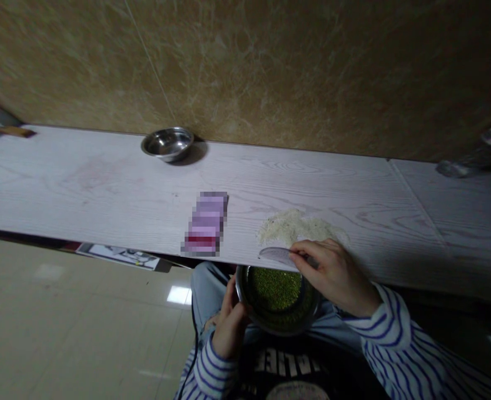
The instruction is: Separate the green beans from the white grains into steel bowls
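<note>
Gripping metal bowl (287,329) of mung beans (276,290) with left hand (231,320), pinching curved sheet (275,255) with right hand (339,276), could scatter pale grains (295,225) off tabletop (245,183) by slipping.

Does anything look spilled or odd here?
Yes: pale grains lie loose and spread on the tabletop, in no container, beside the right hand; whether spilled or deliberate, I can't tell. The purple object appears pixelated.

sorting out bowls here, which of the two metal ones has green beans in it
The round silver metal bowl gripped by the left hand, with small green beans inside. The other, a shiny silver metal bowl, stands near the brown marbled wall.
</note>
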Demonstrator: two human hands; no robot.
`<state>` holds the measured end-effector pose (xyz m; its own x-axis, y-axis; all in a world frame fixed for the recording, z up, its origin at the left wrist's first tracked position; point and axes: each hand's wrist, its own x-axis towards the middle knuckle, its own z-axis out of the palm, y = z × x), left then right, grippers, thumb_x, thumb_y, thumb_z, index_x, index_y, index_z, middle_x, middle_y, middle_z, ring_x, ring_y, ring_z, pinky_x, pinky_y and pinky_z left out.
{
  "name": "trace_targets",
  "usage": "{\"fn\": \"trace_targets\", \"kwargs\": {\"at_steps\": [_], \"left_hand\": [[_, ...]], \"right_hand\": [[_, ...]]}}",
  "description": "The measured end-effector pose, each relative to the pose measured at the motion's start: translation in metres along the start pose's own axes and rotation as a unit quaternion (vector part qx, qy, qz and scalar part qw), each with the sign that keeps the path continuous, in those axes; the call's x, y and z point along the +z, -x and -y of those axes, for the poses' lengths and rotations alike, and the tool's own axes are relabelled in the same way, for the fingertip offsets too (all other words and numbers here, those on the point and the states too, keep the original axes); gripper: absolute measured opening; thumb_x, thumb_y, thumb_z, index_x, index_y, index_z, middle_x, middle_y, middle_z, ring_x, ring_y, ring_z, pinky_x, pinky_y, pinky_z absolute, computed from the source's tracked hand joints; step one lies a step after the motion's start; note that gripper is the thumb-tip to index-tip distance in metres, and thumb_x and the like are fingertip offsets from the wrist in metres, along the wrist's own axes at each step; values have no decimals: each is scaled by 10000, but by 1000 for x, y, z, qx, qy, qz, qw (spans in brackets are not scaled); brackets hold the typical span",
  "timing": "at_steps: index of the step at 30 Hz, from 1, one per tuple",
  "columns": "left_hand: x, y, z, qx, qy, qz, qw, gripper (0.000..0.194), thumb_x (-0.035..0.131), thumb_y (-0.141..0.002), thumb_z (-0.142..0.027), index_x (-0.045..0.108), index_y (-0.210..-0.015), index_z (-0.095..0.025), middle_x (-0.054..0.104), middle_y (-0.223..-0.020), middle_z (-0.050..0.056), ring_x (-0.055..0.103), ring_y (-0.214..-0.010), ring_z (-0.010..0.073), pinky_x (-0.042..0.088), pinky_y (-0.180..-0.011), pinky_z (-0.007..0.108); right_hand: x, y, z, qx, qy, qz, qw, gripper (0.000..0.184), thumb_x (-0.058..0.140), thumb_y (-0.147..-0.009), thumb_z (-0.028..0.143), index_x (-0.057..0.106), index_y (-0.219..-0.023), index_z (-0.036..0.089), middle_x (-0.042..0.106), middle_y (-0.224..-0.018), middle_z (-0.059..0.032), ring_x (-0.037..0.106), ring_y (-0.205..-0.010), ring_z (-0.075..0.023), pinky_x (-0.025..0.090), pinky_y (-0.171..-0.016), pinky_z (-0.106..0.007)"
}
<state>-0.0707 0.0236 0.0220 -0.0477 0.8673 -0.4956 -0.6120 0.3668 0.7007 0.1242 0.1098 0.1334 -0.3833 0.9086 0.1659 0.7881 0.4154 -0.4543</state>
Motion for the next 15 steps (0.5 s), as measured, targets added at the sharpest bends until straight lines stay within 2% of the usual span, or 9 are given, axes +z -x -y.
{"fn": "trace_targets", "kwargs": {"at_steps": [7, 12, 15], "left_hand": [[5, 5, -5, -10, 1, -22, 1000, 653, 634, -643, -169, 552, -1285, -258, 716, -1169, 22, 637, -1072, 288, 529, -786, 351], [5, 5, -6, -13, 9, -30, 999, 655, 660, -644, -183, 552, -1285, -261, 725, -1153, 23, 634, -1080, 299, 528, -767, 339], [5, 5, -5, -8, 16, -34, 999, 669, 672, -632, -185, 549, -1286, -247, 716, -1180, 38, 616, -1120, 305, 526, -791, 337]], "right_hand": [[1, -1, 6, -5, -4, 20, 1000, 105, 588, -914, 196, 691, -894, 207, 749, -797, -1, 684, -733, -180, 448, -758, -355], [-3, 1, 6, -26, -9, 30, 999, 82, 618, -890, 184, 693, -870, 210, 746, -770, 12, 679, -708, -176, 453, -736, -345], [-1, 3, 7, -18, -12, -1, 1000, 71, 623, -877, 171, 685, -869, 204, 743, -751, 13, 683, -690, -175, 465, -711, -325]]}}
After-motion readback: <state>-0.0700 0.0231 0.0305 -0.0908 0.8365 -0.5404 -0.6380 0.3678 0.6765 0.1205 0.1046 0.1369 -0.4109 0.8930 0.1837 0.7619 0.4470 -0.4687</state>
